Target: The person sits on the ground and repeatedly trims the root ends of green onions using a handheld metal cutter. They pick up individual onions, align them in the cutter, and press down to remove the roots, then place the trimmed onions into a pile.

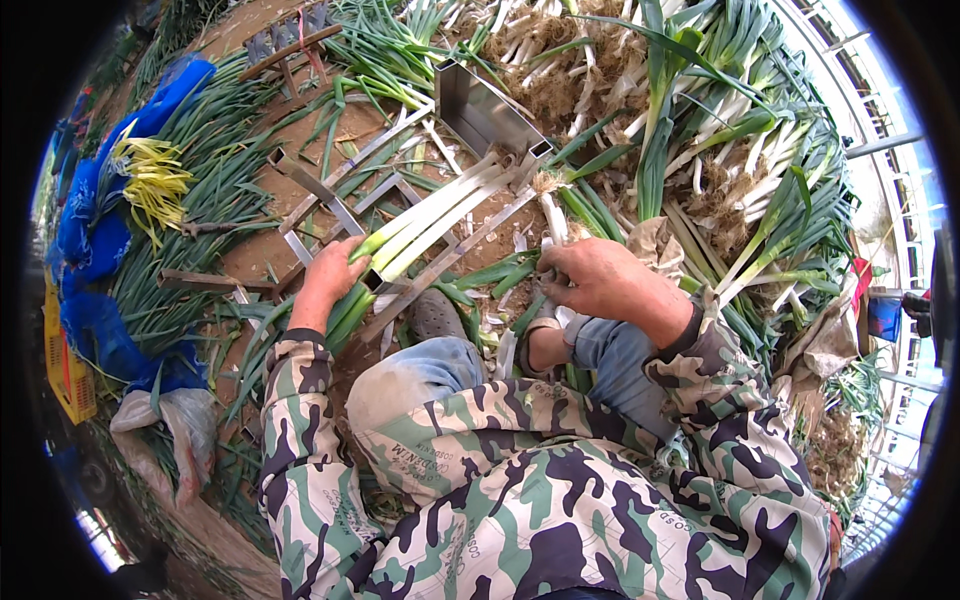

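My left hand is around the green part of a few leeks, whose white shanks lie across a metal frame with their root ends at a box-shaped metal plate. My right hand, fingers bent together, is at a single leek with brown roots, low beside the frame. Whether its fingertips grip that leek or peeled leaf is hard to make out.
Piled leeks with roots lie at the upper right. More green leaves spread at the left beside blue netting, yellow ties and a yellow crate. Peelings litter the soil. A rusty metal stand is at the upper left.
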`<state>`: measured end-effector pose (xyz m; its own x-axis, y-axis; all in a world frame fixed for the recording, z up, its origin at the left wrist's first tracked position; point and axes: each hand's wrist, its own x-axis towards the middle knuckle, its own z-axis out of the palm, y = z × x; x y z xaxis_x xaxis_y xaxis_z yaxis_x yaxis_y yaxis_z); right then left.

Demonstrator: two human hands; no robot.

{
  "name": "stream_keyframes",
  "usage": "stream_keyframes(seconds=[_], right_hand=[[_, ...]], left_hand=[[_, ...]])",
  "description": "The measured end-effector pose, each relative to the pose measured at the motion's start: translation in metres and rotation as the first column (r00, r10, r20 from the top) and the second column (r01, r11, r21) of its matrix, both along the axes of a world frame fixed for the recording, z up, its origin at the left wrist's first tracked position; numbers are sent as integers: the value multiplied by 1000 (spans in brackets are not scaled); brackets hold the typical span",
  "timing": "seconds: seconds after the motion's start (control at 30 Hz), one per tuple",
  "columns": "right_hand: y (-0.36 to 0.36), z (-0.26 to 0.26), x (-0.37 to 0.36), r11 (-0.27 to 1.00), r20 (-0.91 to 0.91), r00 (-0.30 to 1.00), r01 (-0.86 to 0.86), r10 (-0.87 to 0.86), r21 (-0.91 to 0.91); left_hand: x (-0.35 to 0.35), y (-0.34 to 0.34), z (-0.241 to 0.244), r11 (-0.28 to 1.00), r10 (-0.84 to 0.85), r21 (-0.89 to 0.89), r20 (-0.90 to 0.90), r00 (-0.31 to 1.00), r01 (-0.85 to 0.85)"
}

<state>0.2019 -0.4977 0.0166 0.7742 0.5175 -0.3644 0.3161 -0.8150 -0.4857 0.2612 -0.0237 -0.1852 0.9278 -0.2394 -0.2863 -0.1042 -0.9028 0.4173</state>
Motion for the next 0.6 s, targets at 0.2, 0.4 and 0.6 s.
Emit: stream_keyframes(seconds=[0.2, 0.4, 0.6], right_hand=[[1, -2, 0, 999, 39, 999, -11, 9, 35], [6, 5, 2, 999, -3, 999, -40, 40, -18], [8, 19, -2, 999, -39, 999, 25, -24, 22]], left_hand=[[-14, -22, 15, 995, -3, 95, -56, 998, 8], [-28, -41, 13, 959, -21, 282, 75, 997, -1], [-43, -63, 7, 961, 90, 248, 147, 985, -125]])
